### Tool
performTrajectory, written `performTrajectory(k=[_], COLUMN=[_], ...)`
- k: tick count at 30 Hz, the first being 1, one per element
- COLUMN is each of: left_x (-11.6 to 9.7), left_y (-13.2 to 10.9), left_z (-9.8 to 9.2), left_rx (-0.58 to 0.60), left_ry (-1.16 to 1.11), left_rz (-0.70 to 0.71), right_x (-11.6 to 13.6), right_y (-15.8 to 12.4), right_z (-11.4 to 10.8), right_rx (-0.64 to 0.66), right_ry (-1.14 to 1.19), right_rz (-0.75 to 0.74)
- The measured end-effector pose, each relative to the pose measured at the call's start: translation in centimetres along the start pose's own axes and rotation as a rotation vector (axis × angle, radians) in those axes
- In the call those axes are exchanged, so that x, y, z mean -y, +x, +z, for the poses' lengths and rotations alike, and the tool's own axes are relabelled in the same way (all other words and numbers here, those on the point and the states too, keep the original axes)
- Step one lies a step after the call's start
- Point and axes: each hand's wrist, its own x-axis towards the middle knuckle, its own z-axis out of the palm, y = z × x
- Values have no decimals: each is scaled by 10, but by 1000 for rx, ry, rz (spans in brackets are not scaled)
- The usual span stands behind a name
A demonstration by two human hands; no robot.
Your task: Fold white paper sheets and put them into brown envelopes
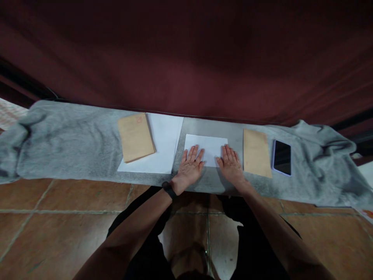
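Note:
A small white sheet of paper (211, 146), perhaps folded, lies on a smooth grey surface (214, 125) in front of me. My left hand (189, 165) rests flat on its left end, fingers spread. On the right end lies my right hand (231, 163), also flat with the thumb held apart. Neither hand grips anything. To the right of my right hand is a single brown envelope (256, 151). Left of my left hand, a stack of brown envelopes (135, 138) with a red mark sits on larger white sheets (166, 144).
A grey cloth (72, 140) covers the long narrow bench. A phone (282, 157) with a dark screen lies at the right. Dark red fabric (186, 85) rises along the far edge. Brown floor tiles (81, 229) show below the near edge.

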Motion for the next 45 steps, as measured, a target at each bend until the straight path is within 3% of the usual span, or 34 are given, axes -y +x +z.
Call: performTrajectory(k=[10, 16, 22, 32, 45], left_x=[9, -4, -3, 10, 19], left_y=[1, 28, 51, 60, 52], left_z=[-8, -9, 4, 5, 4], left_rx=[-25, -44, -1, -37, -82], left_ry=[74, -8, 28, 68, 76], left_rz=[-83, 31, 18, -49, -119], right_x=[3, 31, 53, 42, 21], right_y=[4, 30, 45, 52, 50], right_z=[-5, -13, -4, 3, 9], right_rx=[-34, 65, 151, 93, 13], right_ry=[20, 170, 200, 92, 49], right_rz=[123, 60, 15, -4, 128])
